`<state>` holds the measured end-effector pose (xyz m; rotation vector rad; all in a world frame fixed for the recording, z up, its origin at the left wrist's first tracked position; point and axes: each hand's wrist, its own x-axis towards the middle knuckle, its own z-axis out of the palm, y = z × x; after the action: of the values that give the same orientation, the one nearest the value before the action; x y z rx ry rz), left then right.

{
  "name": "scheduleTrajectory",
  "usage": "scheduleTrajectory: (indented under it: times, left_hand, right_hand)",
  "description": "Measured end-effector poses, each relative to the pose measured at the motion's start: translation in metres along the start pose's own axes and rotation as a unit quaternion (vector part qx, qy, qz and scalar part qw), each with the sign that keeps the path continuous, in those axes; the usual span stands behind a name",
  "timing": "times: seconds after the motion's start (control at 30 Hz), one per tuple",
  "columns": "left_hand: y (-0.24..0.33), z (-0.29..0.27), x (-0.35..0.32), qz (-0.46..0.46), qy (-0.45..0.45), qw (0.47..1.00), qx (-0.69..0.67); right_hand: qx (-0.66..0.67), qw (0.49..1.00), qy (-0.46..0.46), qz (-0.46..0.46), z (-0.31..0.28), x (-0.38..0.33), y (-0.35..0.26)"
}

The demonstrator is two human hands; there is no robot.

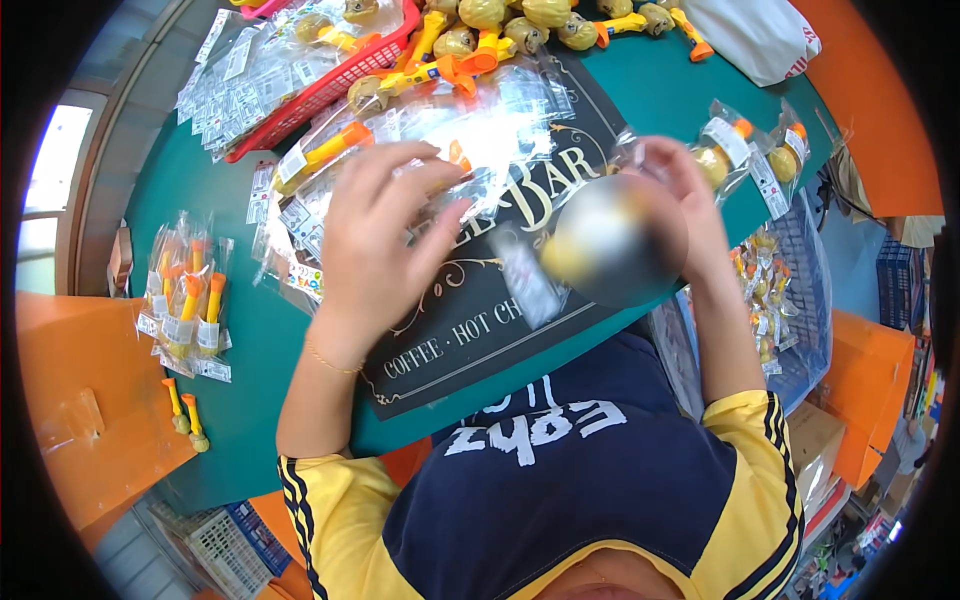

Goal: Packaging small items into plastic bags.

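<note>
Head view, over a green bench with a black mat as landmark. Left hand spread open above the mat's left edge, fingers resting on a heap of clear bags, gripping nothing. Right hand above the mat's right edge, curled around a clear bag with a yellow toy inside, blurred. Red basket of bags up-left of the mat. Loose yellow-and-orange toys beyond its far edge. Packed toys well left of it, more packed toys just right. Blue crate of bagged toys off the bench, right of the mat.
</note>
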<state>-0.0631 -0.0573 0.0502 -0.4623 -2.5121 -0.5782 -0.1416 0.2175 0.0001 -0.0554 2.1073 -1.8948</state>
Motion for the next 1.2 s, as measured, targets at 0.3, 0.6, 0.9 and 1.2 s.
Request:
scheduleTrajectory:
  times: [0.3,0.6,0.9,1.2]
  left_hand:
    - [-0.033,0.000,-0.008,-0.165,-0.173,0.970,0.048]
    - [0.040,0.016,-0.018,-0.068,-0.278,0.943,-0.168]
    - [0.044,0.029,-0.022,-0.062,-0.255,0.955,-0.137]
    - [0.042,0.034,-0.022,-0.089,-0.246,0.951,-0.166]
  right_hand:
    - [-0.429,0.782,0.311,-0.328,-0.081,0.025,0.004]
    - [-0.291,0.887,-0.188,-0.305,-0.007,-0.027,-0.022]
    - [-0.279,0.886,-0.281,-0.240,-0.005,-0.027,-0.007]
    - [-0.185,0.916,-0.238,-0.264,0.008,-0.025,0.005]
